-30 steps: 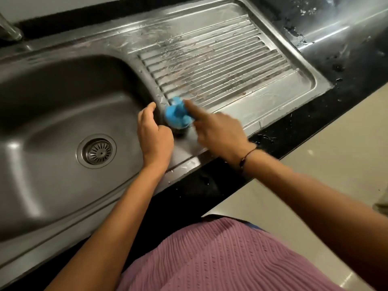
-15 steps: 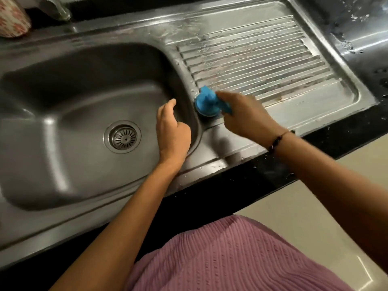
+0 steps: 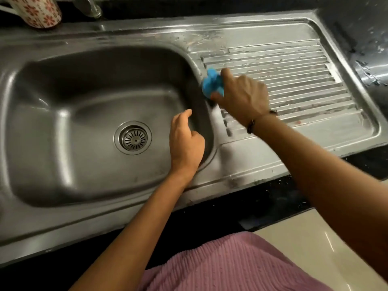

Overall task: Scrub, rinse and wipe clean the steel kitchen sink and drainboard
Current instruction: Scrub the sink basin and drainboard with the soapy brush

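- The steel sink [image 3: 63, 185] runs long-side across the counter [image 3: 273, 198]: bowl on the left, ribbed drainboard [image 3: 304, 85] on the right, ribs lying along that same left-to-right line.
- The drain [image 3: 133, 139] sits in the middle of the bowl floor.
- A blue scrubber [image 3: 211, 84] is at the ridge between bowl and drainboard, at the left ends of the ribs. Its blue handle sticks up and toward the back wall; a dark pad shows under it, against the steel.
- The right hand [image 3: 243, 95] reaches in from the right, wrist up, back of the hand facing me, fingers and thumb curled round the scrubber and gripping it. A dark band [image 3: 252, 124] circles the wrist.
- The left hand [image 3: 185, 141] hangs over the bowl's right side, just short of the inner wall. Its fingers are loosely curled, the thumb pointing up, holding nothing. Whether it touches the steel I cannot tell.
- Both forearms come up from the bottom, over a pink ribbed garment [image 3: 231, 263].
- The drainboard to the right of the hand is bare and streaked wet out to its raised rim; the bowl floor left of the drain is bare too.
- At the back edge stand a tap base [image 3: 88, 6] and a flowered cup [image 3: 35, 10].
- Pale floor [image 3: 294, 234] shows beyond the counter front.
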The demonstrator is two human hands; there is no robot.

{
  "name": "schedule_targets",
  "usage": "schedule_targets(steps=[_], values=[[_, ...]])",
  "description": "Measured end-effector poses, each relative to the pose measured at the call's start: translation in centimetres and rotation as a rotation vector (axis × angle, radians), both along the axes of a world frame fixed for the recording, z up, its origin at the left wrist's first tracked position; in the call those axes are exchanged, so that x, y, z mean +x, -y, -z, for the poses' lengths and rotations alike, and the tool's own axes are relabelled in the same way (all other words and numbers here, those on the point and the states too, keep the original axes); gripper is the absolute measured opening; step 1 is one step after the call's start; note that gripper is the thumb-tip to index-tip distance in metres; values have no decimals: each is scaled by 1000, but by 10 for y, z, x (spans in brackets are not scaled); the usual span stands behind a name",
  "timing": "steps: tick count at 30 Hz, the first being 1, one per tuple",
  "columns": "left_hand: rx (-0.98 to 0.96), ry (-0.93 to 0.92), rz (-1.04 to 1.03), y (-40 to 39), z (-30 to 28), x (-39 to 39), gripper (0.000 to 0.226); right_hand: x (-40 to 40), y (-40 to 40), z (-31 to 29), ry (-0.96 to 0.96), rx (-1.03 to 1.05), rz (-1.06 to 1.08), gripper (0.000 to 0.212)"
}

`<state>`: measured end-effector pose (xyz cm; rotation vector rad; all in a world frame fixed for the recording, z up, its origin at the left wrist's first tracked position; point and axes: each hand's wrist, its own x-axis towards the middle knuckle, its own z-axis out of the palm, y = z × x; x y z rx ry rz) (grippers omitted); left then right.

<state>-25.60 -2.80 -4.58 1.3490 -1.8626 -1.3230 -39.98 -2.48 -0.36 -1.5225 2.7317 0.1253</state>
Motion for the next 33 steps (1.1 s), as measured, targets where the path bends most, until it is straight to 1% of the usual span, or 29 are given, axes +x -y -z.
schedule_targets(steps=[2, 3, 6, 8, 10, 12, 16, 18, 20, 22, 23, 25, 27, 31, 33], values=[[-9, 3, -17, 6, 1, 3, 55, -18, 28, 0, 48, -22, 16, 44], [-4, 4, -24, 9, 2, 4, 55, -19, 26, 0, 60, -18, 9, 44], [-5, 0, -42, 18, 3, 3, 54, 4, -29, 1, 67, 16, -14, 43], [19, 1, -32, 21, 1, -1, 53, 30, -74, -5, 57, 134, -1, 44], [44, -4, 1, 21, -2, -7, 52, 37, -80, -6, 46, 192, 47, 47], [36, -15, 34, 20, -4, -12, 53, 26, -45, -1, 61, 120, 68, 48], [21, -29, 46, 23, -10, -17, 53, -15, 68, 12, 117, 30, 30, 41], [11, -21, 41, 26, -12, -14, 54, -25, 93, 7, 147, -18, 47, 40], [-22, -25, 7, 32, -10, -10, 53, -32, 69, 6, 180, -16, 60, 43], [-32, -23, -37, 38, -6, -9, 52, -25, 12, 0, 121, 16, 23, 44], [-22, -19, -55, 42, -4, -11, 52, -19, -14, -3, 101, 69, 4, 43], [24, -10, -68, 48, -4, -20, 52, -17, -32, -3, 54, 151, -20, 43], [39, -9, -68, 52, -8, -31, 52, -25, -5, -6, 36, 162, -48, 42], [12, 4, -57, 54, -13, -49, 53, -53, 89, 9, 129, 37, -120, 41], [18, 19, -50, 52, -14, -52, 54, -61, 121, 12, 133, -8, -133, 39]])
